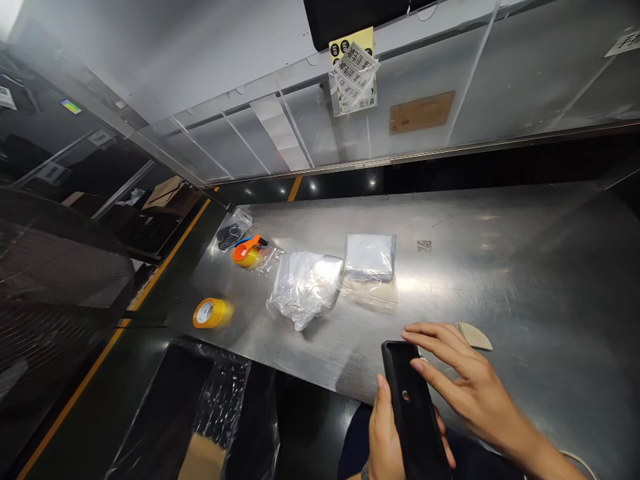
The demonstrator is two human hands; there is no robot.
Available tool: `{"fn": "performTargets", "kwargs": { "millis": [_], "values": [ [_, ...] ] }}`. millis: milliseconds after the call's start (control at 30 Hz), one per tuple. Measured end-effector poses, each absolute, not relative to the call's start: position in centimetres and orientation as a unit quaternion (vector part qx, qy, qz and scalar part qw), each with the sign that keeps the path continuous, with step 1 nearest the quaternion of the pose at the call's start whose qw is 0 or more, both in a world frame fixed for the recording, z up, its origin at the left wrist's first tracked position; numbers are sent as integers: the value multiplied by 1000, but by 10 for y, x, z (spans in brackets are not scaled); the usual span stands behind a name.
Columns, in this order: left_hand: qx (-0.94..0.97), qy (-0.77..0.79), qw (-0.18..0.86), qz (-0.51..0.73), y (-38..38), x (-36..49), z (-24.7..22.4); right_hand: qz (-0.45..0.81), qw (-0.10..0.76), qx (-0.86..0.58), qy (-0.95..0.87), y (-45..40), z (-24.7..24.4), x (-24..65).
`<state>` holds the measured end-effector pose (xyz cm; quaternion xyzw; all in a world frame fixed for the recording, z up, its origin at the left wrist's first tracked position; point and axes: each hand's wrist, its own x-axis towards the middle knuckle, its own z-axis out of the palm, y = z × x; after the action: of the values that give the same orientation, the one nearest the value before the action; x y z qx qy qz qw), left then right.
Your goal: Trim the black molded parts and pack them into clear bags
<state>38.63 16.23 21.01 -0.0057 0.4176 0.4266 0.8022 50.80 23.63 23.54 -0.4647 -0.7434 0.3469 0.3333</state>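
The metal tabletop [480,247] carries a crumpled clear plastic bundle [306,283], the landmark for everything else. The black case [415,427], long, hollow-looking and with a round hole, is to the right of the bundle and nearer the person, held up at the near edge. The person's left hand [385,433] grasps it, thumb along one side and fingers round the other. The right hand [475,387] is released, its fingers spread over the case's far end; whether they press on it, one cannot tell.

A flat stack of plastic bags [370,257] sits just right of the bundle. An orange tape dispenser [245,250] lies left of it, and a yellow tape roll [209,313] farther left and nearer the person. A beige piece [475,337] is well to its right, and a small printed label [424,246] right of it and farther off.

The handling appears to be under way: the case is in hand and unwrapped, with neither tape in use. How much remains cannot be told.
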Motion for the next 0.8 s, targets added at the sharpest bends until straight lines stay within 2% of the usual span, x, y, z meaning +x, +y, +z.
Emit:
{"fn": "performTargets", "kwargs": {
  "millis": [167, 500, 667, 800],
  "values": [
    [37, 411, 830, 375, 158, 380, 213, 483, 254, -403, -735, 257, 242, 508],
    [98, 453, 817, 344, 156, 375, 212, 595, 230, -374, -673, 266, 243, 518],
    [199, 538, 737, 357, 155, 372, 217, 612, 268, -368, -646, 262, 235, 521],
    [273, 583, 633, 430, 162, 377, 219, 629, 311, -453, -550, 249, 220, 516]
  ]
}}
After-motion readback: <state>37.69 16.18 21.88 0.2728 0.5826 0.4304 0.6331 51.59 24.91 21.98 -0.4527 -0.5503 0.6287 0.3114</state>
